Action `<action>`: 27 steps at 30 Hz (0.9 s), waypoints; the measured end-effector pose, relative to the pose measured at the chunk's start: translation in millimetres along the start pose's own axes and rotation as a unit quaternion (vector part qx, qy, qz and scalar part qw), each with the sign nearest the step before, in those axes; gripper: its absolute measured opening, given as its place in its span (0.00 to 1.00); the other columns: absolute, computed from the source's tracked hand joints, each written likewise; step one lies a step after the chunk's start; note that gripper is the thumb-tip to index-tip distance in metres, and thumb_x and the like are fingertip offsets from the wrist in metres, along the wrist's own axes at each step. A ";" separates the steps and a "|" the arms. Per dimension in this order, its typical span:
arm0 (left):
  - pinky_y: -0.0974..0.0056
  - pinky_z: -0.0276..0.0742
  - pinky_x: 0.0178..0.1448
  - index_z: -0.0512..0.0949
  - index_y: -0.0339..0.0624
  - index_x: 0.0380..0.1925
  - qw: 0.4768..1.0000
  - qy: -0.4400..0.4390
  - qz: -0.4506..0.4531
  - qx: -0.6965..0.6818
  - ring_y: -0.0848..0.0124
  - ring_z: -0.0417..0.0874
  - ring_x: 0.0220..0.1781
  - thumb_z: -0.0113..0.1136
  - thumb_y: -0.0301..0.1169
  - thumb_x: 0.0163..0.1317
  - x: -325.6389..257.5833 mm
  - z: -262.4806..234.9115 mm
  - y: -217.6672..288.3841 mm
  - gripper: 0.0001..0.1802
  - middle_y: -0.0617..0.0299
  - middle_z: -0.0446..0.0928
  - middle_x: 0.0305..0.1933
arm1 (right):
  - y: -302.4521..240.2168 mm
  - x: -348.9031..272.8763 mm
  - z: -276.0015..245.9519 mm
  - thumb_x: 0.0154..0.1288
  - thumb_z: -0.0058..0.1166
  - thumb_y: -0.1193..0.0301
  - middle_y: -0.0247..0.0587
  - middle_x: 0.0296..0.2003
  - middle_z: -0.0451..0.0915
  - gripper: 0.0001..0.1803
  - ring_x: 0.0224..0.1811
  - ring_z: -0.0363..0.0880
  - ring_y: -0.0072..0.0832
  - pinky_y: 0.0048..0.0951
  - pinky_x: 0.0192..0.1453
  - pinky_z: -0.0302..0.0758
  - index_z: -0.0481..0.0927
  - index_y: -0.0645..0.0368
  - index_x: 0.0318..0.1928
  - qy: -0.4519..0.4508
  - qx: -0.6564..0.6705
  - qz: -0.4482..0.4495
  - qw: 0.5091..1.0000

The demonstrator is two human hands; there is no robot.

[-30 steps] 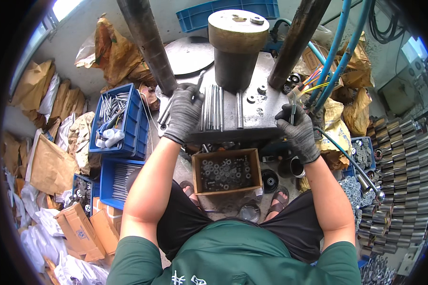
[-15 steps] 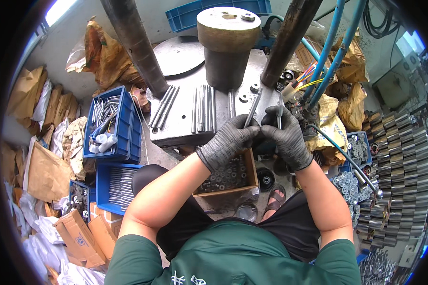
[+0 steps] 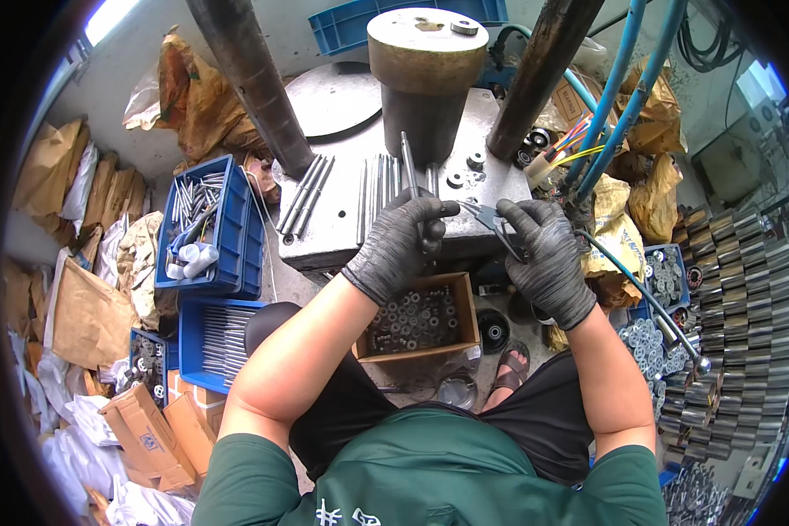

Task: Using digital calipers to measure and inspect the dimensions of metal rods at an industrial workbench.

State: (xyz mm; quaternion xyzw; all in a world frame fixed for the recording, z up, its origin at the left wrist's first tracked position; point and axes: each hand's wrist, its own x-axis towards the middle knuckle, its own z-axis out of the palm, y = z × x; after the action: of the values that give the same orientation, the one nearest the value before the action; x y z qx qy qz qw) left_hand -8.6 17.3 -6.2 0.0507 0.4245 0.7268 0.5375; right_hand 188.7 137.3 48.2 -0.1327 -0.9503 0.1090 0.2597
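Note:
My left hand, in a dark grey work glove, is closed round a steel shaft that stands up steeply from the fist. Opposite it, my gloved right hand grips a pair of pliers, whose slim jaws point left toward the left fingertips. Whether the jaws touch anything is too small to tell. Just beyond the hands, several more steel shafts lie in rows on the steel press table. Below the hands is a cardboard box of small metal rings and bearings.
A thick metal cylinder rises at the table's back between two dark posts. Blue crates of shafts and parts stand left. Blue hoses hang right, near colored wires. Stacked metal sleeves fill the far right.
My hands have moved apart. The left has turned the shaft more upright and shifted left; the right has tilted the pliers from upright to pointing left.

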 end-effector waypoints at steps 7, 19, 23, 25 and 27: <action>0.75 0.68 0.21 0.73 0.42 0.39 0.999 -0.023 0.021 -0.013 0.79 0.74 0.24 0.58 0.25 0.70 -6.5 1.0 -0.4 0.03 0.65 0.74 0.30 | -4.7 0.1 0.9 0.48 0.58 0.80 0.51 0.46 0.82 0.30 0.49 0.79 0.52 0.49 0.55 0.77 0.83 0.56 0.56 -0.008 -0.018 -0.017 1.000; 0.74 0.70 0.22 0.75 0.41 0.42 0.991 -0.047 0.069 0.105 0.78 0.78 0.26 0.59 0.27 0.71 -10.6 -0.2 -0.6 0.04 0.65 0.75 0.27 | 1.8 -1.5 4.8 0.54 0.56 0.79 0.52 0.42 0.82 0.25 0.46 0.82 0.52 0.49 0.51 0.80 0.83 0.57 0.56 -0.012 -0.014 -0.007 1.000; 0.75 0.75 0.30 0.79 0.38 0.49 0.967 -0.055 0.149 0.200 0.78 0.80 0.28 0.55 0.33 0.75 -10.7 -6.3 1.3 0.11 0.64 0.78 0.28 | 13.5 -3.9 3.5 0.59 0.56 0.79 0.54 0.42 0.83 0.23 0.43 0.84 0.51 0.45 0.48 0.82 0.83 0.60 0.57 -0.046 0.076 0.074 0.993; 0.75 0.75 0.32 0.80 0.38 0.50 0.956 -0.047 0.156 0.244 0.79 0.79 0.29 0.54 0.35 0.76 -15.3 -9.8 3.2 0.13 0.64 0.80 0.31 | 21.9 -4.1 -0.1 0.63 0.57 0.78 0.57 0.44 0.84 0.21 0.45 0.86 0.49 0.39 0.49 0.83 0.83 0.61 0.58 -0.025 0.167 0.125 0.978; 0.74 0.76 0.35 0.82 0.38 0.52 0.943 -0.039 0.163 0.287 0.80 0.79 0.30 0.52 0.36 0.77 -20.2 -7.3 4.6 0.15 0.64 0.82 0.34 | 32.4 -8.4 -1.2 0.65 0.60 0.77 0.53 0.43 0.87 0.21 0.44 0.88 0.39 0.32 0.50 0.82 0.82 0.63 0.60 -0.011 0.186 0.136 0.973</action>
State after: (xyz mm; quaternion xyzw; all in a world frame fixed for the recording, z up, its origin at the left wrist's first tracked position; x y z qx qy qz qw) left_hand -7.5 -3.8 0.0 0.2994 0.5799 0.6495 0.3901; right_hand 202.7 165.4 36.4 -0.2086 -0.8892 0.3199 0.2518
